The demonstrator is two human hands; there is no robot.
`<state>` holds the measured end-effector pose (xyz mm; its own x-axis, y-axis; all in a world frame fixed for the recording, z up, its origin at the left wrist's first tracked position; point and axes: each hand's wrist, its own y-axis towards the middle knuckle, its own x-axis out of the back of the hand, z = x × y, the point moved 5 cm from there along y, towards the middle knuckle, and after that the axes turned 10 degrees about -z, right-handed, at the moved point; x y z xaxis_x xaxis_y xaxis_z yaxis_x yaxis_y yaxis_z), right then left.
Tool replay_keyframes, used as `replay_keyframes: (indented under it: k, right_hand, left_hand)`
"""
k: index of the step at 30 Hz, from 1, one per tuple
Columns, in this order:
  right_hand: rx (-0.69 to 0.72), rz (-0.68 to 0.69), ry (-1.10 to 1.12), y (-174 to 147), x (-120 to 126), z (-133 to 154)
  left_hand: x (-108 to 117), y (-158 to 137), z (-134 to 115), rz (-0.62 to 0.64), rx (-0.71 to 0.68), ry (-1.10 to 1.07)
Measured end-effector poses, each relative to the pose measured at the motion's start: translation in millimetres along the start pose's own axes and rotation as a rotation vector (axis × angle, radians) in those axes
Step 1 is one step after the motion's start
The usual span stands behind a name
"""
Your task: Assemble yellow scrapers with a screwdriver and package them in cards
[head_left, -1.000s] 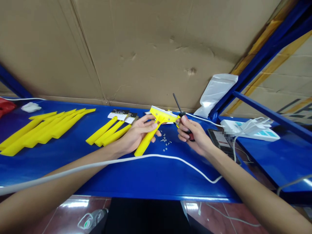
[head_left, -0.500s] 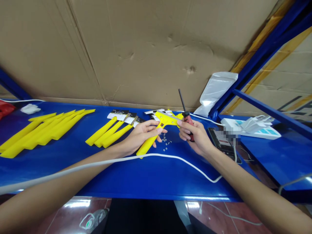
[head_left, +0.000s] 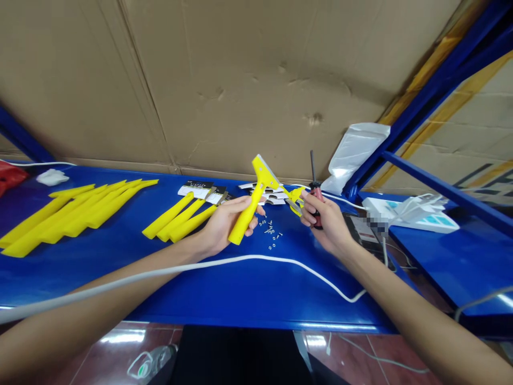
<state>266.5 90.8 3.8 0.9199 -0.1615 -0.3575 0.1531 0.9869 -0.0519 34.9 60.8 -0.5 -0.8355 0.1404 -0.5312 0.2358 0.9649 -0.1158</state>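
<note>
My left hand (head_left: 230, 222) is closed around the handle of a yellow scraper (head_left: 248, 211), its wide head tilted up with a metal strip along the edge. My right hand (head_left: 326, 214) grips a screwdriver (head_left: 316, 195) by its red and black handle, the shaft pointing up. By the right fingertips are small yellow pieces (head_left: 295, 195); whether the fingers touch them I cannot tell. Small screws and nuts (head_left: 270, 230) lie loose on the blue tabletop (head_left: 240, 294) between the hands. Behind them are flat silvery metal pieces (head_left: 274, 198).
Yellow handles (head_left: 76, 216) lie in a row at the left. Several yellow scrapers with black-and-white cards (head_left: 196, 188) sit nearer the middle. A white cable (head_left: 252, 258) crosses in front of the hands. At the right are a phone (head_left: 364, 230) and a white power strip (head_left: 412, 214).
The scraper has turned in my left hand, its head now pointing up and its handle closer to upright. My right hand has drawn away from the scraper head, still holding the screwdriver.
</note>
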Motion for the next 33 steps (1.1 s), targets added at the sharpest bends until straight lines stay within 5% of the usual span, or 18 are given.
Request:
replay_keyframes:
  k: [5, 20, 33]
  right_hand:
    - [0.001, 0.016, -0.021, -2, -1, 0]
    - [-0.028, 0.098, -0.111, -4, -6, -5]
    - [0.031, 0.128, -0.133, -9, -9, -5]
  left_hand:
    - [0, 0, 3, 0.018, 0.108, -0.079]
    - [-5, -2, 8, 0.137, 0.116, -0.015]
    - [-19, -18, 4, 0.317, 0.386, -0.167]
